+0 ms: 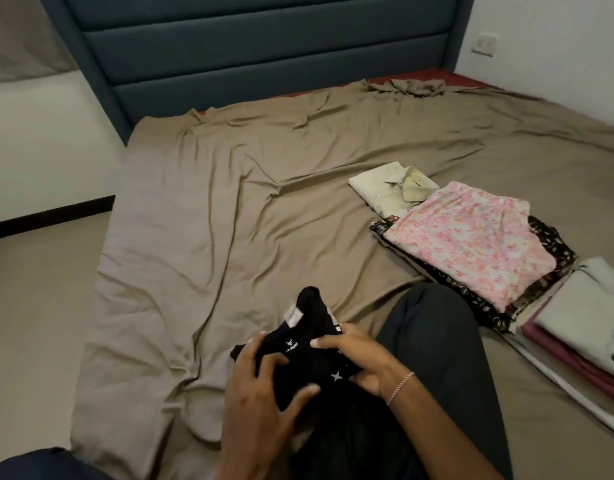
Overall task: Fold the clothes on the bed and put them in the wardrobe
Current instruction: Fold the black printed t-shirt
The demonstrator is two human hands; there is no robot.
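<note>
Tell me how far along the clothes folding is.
Done: the folded cream shirt, pink floral garment and white shirt lie on the bed. In hand: the left hand and right hand grip a black garment. Left: finishing it and moving everything to the wardrobe, which is not in view.

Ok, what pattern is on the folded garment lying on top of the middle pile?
The folded top garment has a pink floral print on white; head view.
</note>
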